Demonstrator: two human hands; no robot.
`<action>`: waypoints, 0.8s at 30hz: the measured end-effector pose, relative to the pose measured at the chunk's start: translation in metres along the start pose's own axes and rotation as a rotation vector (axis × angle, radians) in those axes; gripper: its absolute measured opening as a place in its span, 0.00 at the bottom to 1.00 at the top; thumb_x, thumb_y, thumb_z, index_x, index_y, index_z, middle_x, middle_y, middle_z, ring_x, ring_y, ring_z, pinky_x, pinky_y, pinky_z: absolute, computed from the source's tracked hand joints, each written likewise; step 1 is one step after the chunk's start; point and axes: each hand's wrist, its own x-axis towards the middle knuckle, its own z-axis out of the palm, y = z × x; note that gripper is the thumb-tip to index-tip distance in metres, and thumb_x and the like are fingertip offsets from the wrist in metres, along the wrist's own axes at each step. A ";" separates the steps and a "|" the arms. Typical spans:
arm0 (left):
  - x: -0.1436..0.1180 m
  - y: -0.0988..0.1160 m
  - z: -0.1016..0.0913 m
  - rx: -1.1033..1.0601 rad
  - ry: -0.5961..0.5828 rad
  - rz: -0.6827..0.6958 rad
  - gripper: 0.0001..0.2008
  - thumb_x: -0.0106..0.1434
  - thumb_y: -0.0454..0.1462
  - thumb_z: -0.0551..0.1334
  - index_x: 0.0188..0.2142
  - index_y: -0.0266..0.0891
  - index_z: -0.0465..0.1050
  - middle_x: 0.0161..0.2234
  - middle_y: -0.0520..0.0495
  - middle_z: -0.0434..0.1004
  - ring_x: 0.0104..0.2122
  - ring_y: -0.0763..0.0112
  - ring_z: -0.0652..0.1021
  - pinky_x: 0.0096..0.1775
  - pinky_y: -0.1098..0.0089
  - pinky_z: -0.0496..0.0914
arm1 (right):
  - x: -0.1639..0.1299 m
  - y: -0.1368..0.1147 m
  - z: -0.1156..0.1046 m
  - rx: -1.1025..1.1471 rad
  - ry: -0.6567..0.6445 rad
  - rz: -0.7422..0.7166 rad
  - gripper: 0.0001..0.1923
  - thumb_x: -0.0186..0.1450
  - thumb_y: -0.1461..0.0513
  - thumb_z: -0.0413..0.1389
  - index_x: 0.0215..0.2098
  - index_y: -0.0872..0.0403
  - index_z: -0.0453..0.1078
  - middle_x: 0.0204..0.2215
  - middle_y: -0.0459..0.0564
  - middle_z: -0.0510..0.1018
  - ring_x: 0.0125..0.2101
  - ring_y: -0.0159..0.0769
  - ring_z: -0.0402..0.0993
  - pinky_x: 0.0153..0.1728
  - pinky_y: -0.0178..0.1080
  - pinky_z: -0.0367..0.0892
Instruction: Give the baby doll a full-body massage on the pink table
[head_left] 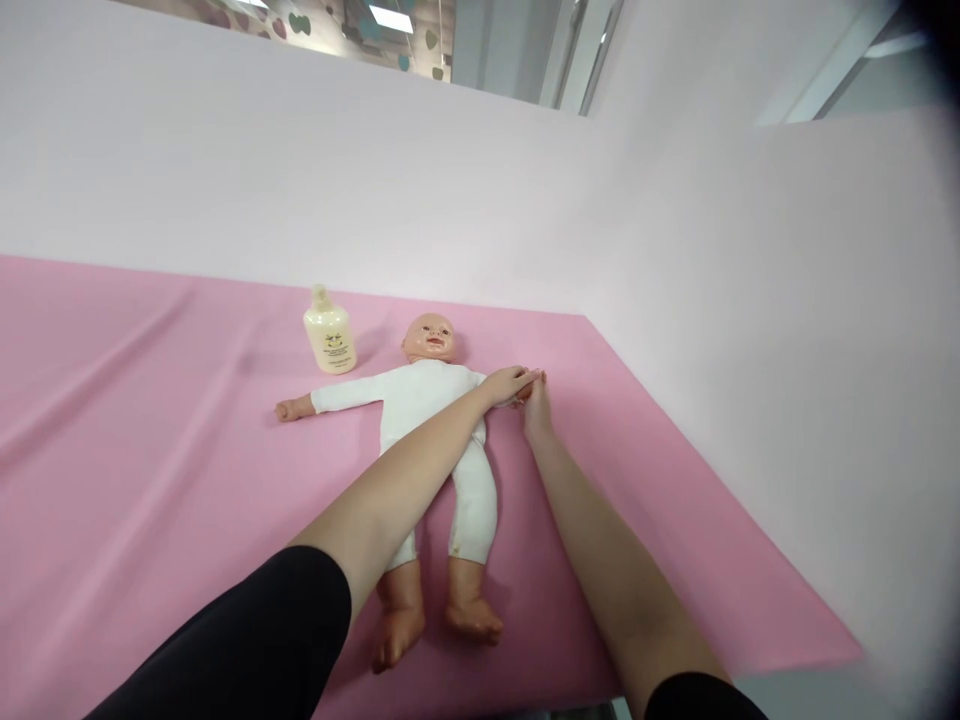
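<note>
A baby doll [424, 395] in a white cloth suit lies on its back on a pink-covered table [187, 520], head toward the wall. Its arm on the left side of the view stretches out flat. Across the doll's body reaches my left arm, and my left hand [508, 385] is closed around the doll's other hand and forearm. My right hand [535, 400] meets it there, fingers closed on the same doll hand from the right. Most of that doll hand is hidden under my fingers.
Left of the doll's head stands a cream lotion bottle [330, 335] with a pump top. White walls [337, 170] rise behind the table and along its right side. The pink cover has long creases on the left.
</note>
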 end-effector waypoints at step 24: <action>-0.014 0.014 -0.004 0.210 0.021 0.040 0.22 0.60 0.53 0.54 0.37 0.36 0.70 0.29 0.47 0.74 0.31 0.69 0.74 0.34 0.73 0.68 | -0.003 -0.005 0.001 -0.051 0.006 0.013 0.24 0.60 0.43 0.45 0.46 0.47 0.65 0.39 0.46 0.73 0.30 0.31 0.71 0.23 0.31 0.64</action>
